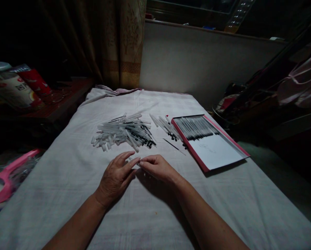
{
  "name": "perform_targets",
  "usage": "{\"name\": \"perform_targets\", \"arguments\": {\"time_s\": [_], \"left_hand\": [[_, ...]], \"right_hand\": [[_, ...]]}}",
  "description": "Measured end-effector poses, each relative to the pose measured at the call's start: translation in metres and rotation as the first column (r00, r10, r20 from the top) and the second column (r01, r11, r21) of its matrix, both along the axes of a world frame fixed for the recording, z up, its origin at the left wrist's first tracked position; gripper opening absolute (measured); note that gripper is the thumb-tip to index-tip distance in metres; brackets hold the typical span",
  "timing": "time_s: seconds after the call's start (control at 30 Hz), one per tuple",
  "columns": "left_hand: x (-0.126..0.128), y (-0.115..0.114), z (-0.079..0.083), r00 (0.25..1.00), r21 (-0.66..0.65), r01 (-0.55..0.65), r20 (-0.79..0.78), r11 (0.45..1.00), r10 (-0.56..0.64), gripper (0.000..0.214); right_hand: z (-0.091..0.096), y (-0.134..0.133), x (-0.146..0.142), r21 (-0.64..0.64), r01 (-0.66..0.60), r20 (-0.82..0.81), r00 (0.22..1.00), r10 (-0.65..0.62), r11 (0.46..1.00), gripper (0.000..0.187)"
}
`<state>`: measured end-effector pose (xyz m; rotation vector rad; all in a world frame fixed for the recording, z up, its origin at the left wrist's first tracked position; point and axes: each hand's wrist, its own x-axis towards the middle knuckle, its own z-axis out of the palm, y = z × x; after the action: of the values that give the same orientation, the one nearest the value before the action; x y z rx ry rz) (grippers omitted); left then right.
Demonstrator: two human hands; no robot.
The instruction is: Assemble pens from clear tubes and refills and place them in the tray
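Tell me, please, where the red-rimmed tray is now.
In the head view, the red-rimmed tray lies on the right of the white cloth, beside the pen pile, beyond the right hand.

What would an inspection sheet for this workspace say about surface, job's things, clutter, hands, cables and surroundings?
Surface: white cloth-covered table, dimly lit.
Job's things: loose pile of clear plastic pen tubes with black tips ahead of the hands; thin dark refill lying alone beside it; flat red-edged box holding a row of pens at its far end.
Clutter: pink plastic tool and red-and-white packets at the left.
Hands: left hand and right hand meet fingertip to fingertip over the cloth; anything pinched is too small to tell.
Cables: nothing seen.
Surroundings: patterned curtain, pale wall, bags at right.
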<state>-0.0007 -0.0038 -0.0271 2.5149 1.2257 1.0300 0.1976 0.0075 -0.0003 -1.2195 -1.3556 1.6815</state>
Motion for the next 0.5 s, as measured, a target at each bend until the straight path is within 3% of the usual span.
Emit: {"name": "perform_targets", "arguments": {"time_s": [0.13, 0.23, 0.3, 0.33, 0.37, 0.43, 0.5], "left_hand": [[0.000, 0.001, 0.001, 0.995, 0.019, 0.010, -0.099, 1.000, -0.008, 0.027], [-0.003, 0.002, 0.002, 0.996, 0.016, -0.029, -0.082, 0.999, 0.031, 0.026], [-0.005, 0.003, 0.002, 0.996, -0.020, -0.070, -0.049, 0.997, 0.069, 0.026], [-0.006, 0.004, 0.002, 0.996, -0.042, -0.086, -0.033, 0.995, 0.085, 0.027], [-0.007, 0.004, 0.002, 0.995, -0.063, -0.099, -0.018, 0.993, 0.098, 0.028], [-0.007, 0.006, 0.000, 0.993, -0.096, -0.119, 0.005, 0.988, 0.120, 0.030], [-0.007, 0.006, -0.001, 0.990, -0.105, -0.138, 0.026, 0.985, 0.141, 0.031]], "right_hand": [[0.002, 0.005, 0.012, 0.007, -0.036, 0.068, 0.997, 0.035, 0.999, 0.032], [0.004, 0.014, 0.041, 0.138, 0.197, 0.237, 0.945, -0.226, 0.971, 0.032], [0.006, 0.018, 0.067, 0.365, 0.327, 0.415, 0.781, -0.467, 0.872, 0.027], [0.008, 0.020, 0.079, 0.456, 0.327, 0.519, 0.658, -0.545, 0.828, 0.025], [0.009, 0.020, 0.089, 0.495, 0.295, 0.633, 0.521, -0.572, 0.817, 0.025], [0.012, 0.019, 0.101, 0.463, 0.204, 0.816, 0.282, -0.505, 0.863, 0.026], [0.014, 0.017, 0.104, 0.359, 0.137, 0.917, 0.131, -0.376, 0.923, 0.026]]}}
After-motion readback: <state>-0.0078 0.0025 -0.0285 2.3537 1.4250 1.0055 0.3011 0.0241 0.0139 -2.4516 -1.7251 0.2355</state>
